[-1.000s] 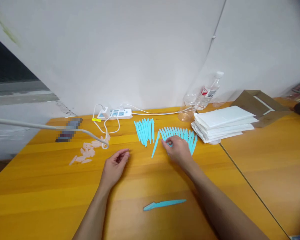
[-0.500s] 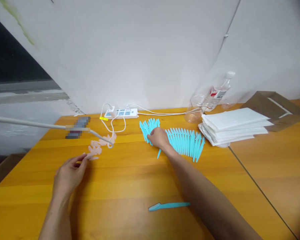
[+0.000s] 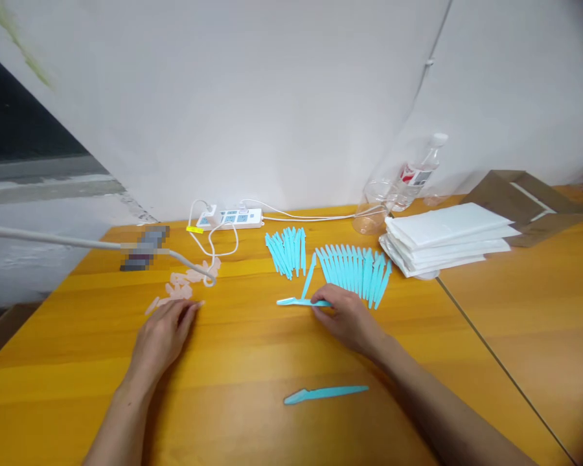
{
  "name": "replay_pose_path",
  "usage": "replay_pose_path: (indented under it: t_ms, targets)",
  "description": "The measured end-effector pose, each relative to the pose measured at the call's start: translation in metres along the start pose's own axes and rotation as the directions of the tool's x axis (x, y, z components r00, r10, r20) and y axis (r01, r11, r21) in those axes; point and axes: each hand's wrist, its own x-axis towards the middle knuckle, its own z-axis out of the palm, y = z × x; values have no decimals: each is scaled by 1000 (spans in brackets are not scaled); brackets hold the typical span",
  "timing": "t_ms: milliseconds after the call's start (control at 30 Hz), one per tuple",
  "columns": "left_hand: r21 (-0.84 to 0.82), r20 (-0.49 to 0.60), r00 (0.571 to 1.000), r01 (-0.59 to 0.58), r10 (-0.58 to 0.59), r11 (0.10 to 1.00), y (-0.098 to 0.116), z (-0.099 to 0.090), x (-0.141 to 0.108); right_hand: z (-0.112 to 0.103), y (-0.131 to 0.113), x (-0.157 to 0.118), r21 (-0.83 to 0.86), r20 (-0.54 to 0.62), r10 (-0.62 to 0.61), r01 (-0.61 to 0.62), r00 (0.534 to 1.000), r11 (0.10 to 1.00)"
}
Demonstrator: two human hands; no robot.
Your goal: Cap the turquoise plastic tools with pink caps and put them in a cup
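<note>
My right hand (image 3: 342, 317) is closed in a pinch on the handle of a light-blue eyebrow razor (image 3: 294, 302), held sideways just above the table. Behind it another razor (image 3: 309, 275) lies slanted between a fanned row of blue razors (image 3: 352, 268) and a smaller bunch of razors (image 3: 286, 249). Nearer to me, a single razor (image 3: 325, 393) lies crosswise. My left hand (image 3: 162, 333) pinches a small pale-pink piece (image 3: 201, 303), which looks like a razor cover. Beyond those fingers is a loose pile of similar pink pieces (image 3: 179, 285).
A white power strip (image 3: 233, 219) with a plug and cable stands by the wall. A white cable (image 3: 53, 238) crosses the left side above a pixelated dark object (image 3: 146, 248). To the right are a clear cup (image 3: 369, 217), a bottle (image 3: 418, 175), stacked white packets (image 3: 449, 236) and a cardboard box (image 3: 515, 200).
My right hand has come back from the razor bunch towards me with one razor, now turned sideways. My left hand has moved right, away from the pink pile, with a pink piece.
</note>
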Motion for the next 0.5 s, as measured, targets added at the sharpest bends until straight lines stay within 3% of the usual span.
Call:
replay_pose_path:
  t_ms: [133,333,400,500]
  targets:
    - [-137,72,997,-6,16,991,40,9,9,8,10,-16,7,-5,-21,21,1000,1000]
    - [-278,73,997,19,1,960,67,3,8,12,10,-18,24,-6,-37,37,999,999]
    - [-276,92,995,-15,42,961,79,0,7,12,10,-19,28,-7,-33,33,999,999]
    - [-241,124,974,-156,190,958,97,4,11,11,10,-20,29,-14,-32,32,999,999]
